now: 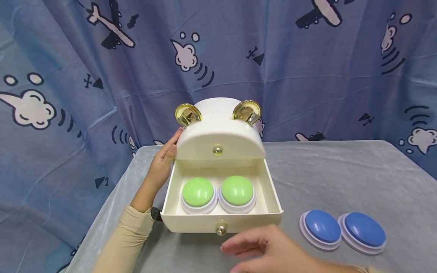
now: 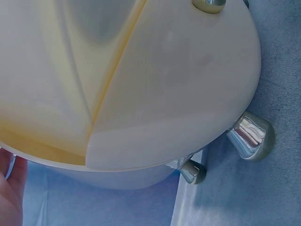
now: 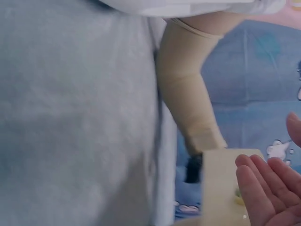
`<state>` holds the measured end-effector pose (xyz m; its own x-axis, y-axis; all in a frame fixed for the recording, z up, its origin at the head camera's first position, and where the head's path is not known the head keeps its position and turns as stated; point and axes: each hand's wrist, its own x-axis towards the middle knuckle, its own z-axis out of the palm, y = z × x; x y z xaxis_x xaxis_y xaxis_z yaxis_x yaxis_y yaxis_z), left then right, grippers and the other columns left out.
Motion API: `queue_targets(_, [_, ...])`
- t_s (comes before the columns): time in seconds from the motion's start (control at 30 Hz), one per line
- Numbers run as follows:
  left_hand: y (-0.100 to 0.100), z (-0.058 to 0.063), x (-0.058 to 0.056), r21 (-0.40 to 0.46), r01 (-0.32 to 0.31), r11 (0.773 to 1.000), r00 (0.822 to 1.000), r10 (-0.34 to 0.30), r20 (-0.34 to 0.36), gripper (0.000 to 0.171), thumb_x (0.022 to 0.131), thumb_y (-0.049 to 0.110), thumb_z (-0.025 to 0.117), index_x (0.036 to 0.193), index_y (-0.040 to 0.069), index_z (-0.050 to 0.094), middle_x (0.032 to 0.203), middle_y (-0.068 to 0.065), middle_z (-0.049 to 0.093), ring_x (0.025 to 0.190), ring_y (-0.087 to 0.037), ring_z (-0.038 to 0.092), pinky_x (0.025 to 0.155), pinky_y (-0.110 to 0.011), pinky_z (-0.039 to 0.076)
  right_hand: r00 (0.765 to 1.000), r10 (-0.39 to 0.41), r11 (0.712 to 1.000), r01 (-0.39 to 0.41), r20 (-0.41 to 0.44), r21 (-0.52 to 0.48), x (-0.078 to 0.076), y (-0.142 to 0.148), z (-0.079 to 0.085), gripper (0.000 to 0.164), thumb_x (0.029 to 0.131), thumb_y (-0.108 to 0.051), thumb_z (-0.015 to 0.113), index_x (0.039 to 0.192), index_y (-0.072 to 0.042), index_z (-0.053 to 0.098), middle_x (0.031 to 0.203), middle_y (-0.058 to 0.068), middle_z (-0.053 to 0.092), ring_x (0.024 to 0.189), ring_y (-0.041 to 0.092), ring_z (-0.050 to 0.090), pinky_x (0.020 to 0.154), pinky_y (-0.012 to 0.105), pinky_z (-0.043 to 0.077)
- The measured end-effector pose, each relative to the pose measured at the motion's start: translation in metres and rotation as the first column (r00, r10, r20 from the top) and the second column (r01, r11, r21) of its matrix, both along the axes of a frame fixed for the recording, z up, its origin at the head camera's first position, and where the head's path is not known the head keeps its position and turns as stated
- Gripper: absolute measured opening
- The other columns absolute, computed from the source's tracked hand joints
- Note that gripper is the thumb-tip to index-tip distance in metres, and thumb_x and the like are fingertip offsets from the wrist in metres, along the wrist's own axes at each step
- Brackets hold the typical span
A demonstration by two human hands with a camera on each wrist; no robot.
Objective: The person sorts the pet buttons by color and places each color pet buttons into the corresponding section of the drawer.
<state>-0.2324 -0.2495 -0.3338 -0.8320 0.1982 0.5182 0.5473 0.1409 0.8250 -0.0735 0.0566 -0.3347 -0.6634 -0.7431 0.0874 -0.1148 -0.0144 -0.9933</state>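
A cream two-drawer box (image 1: 220, 129) with a rounded top and gold ears stands on the table. Its lower drawer (image 1: 269, 189) is pulled out, and two green-domed push buttons, a left one (image 1: 198, 192) and a right one (image 1: 238, 190), sit side by side inside. My left hand (image 1: 161, 167) rests against the box's left side, its fingers extended along the wall. In front of the drawer, near its gold knob (image 1: 221, 228), my right hand (image 1: 269, 248) hovers with nothing in it. The right wrist view shows its fingers (image 3: 256, 193) straight beside the drawer front.
Two blue-domed push buttons, one nearer (image 1: 321, 227) and one farther right (image 1: 364, 230), lie on the grey tablecloth (image 1: 334, 174) right of the drawer. The upper drawer, with a gold knob (image 1: 217, 150), is closed. A blue patterned curtain (image 1: 222, 45) hangs behind the table.
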Motion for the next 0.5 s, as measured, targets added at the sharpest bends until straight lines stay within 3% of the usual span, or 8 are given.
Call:
queue_targets(0.1, [0.000, 0.000, 0.000, 0.002, 0.002, 1.000, 1.000, -0.002, -0.004, 0.052, 0.110, 0.032, 0.034, 0.153, 0.003, 0.036, 0.163, -0.010, 0.030, 0.153, -0.023, 0.023, 0.120, -0.012, 0.023, 0.997, 0.038, 0.999, -0.036, 0.070, -0.022, 0.000, -0.004, -0.009, 0.035, 0.090, -0.002, 0.070, 0.121, 0.012, 0.064, 0.117, 0.029, 0.069, 0.105, 0.007, 0.070, 0.089, 0.020, 0.057])
queue_targets(0.27, [0.001, 0.001, 0.000, 0.007, 0.005, 1.000, 1.000, -0.005, -0.001, 0.052, 0.110, 0.032, 0.034, 0.153, 0.003, 0.036, 0.163, -0.010, 0.030, 0.153, -0.023, 0.023, 0.120, -0.012, 0.023, 0.993, 0.089, 0.994, -0.083, 0.080, -0.074, -0.002, -0.010, -0.019, 0.040, 0.093, -0.002, 0.066, 0.124, 0.020, 0.056, 0.116, 0.038, 0.064, 0.106, 0.007, 0.070, 0.090, 0.020, 0.057])
queue_targets(0.37, [0.001, 0.002, 0.001, 0.010, 0.006, 1.000, 1.000, -0.006, 0.004, 0.052, 0.110, 0.031, 0.035, 0.153, 0.003, 0.036, 0.163, -0.010, 0.030, 0.153, -0.023, 0.023, 0.120, -0.012, 0.023, 0.981, 0.089, 0.992, -0.071, 0.172, -0.105, -0.002, -0.014, -0.022, 0.045, 0.093, -0.003, 0.067, 0.127, 0.023, 0.052, 0.119, 0.040, 0.062, 0.106, 0.009, 0.071, 0.090, 0.021, 0.057])
queue_targets(0.5, [0.001, 0.001, 0.001, 0.004, 0.002, 1.000, 1.000, -0.002, 0.008, 0.051, 0.110, 0.030, 0.034, 0.153, 0.003, 0.035, 0.163, -0.009, 0.030, 0.153, -0.022, 0.023, 0.120, -0.012, 0.022, 0.945, 0.055, 0.991, -0.012, 0.323, -0.134, -0.002, -0.017, -0.024, 0.050, 0.093, -0.004, 0.066, 0.130, 0.024, 0.047, 0.121, 0.036, 0.063, 0.104, 0.010, 0.071, 0.089, 0.021, 0.057])
